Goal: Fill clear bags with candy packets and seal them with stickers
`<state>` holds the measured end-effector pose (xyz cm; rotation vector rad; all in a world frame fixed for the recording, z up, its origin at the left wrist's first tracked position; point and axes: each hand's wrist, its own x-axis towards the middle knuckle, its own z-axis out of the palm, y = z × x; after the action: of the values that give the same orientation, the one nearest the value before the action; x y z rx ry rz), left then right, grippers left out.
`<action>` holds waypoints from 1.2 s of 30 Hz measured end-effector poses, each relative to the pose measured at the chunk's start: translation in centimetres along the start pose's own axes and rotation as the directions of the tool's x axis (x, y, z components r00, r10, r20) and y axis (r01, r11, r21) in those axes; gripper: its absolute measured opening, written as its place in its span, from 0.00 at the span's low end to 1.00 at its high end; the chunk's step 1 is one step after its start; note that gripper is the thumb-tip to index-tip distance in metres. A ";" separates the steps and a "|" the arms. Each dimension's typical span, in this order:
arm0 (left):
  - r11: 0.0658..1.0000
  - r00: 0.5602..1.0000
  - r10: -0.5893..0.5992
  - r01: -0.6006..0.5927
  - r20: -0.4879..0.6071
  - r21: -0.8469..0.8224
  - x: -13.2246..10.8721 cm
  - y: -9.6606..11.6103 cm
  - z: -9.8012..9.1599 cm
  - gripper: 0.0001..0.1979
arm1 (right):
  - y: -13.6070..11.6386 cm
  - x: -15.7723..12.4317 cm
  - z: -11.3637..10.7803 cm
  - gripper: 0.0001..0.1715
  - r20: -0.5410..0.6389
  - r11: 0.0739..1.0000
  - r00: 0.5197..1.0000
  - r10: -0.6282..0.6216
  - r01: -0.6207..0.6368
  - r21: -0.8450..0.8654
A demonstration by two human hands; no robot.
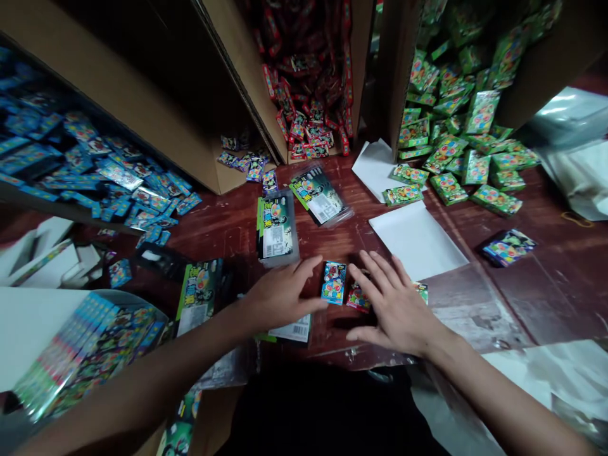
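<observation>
A small blue box (334,282) lies face up on the dark red table in front of me. Just to its left is my left hand (280,294), fingers stretched out and thumb apart, holding nothing. My right hand (396,310) spreads flat over a small red box (356,299), covering much of it; whether the palm touches it I cannot tell. A green box (422,292) peeks out past that hand's far side. Under my left wrist sticks out a clear printed pouch (292,330), and two more, a left pouch (276,228) and a right pouch (320,195), lie beyond.
Open cartons hold heaps of blue boxes (118,174), red boxes (308,130) and green boxes (446,152). A few purple boxes (255,168) lie between cartons. White paper sheets (418,239) and a dark box stack (509,247) are on the right. A wrapped bundle (95,354) stands left.
</observation>
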<state>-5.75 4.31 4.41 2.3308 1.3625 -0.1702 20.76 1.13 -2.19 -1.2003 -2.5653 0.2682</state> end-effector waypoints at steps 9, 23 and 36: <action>0.997 0.999 0.031 -0.034 0.045 0.076 -7.1 -4.2 4.1 0.45 | -1.2 3.4 3.0 0.36 0.065 0.993 0.997 -0.041 0.034 0.110; 0.992 0.983 -0.075 0.056 -0.166 -0.115 -6.6 -3.3 6.2 0.50 | -2.0 2.0 3.1 0.44 0.118 0.978 0.987 -0.112 0.088 0.190; 0.981 0.956 -0.149 0.110 -0.253 -0.161 -6.0 -2.4 7.1 0.44 | -2.8 0.1 2.0 0.35 0.033 0.989 0.995 -0.095 0.091 0.116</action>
<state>-10.07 -2.54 -0.75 2.2016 1.5985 0.2026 18.01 -0.60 -3.25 -1.0416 -2.5907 0.4147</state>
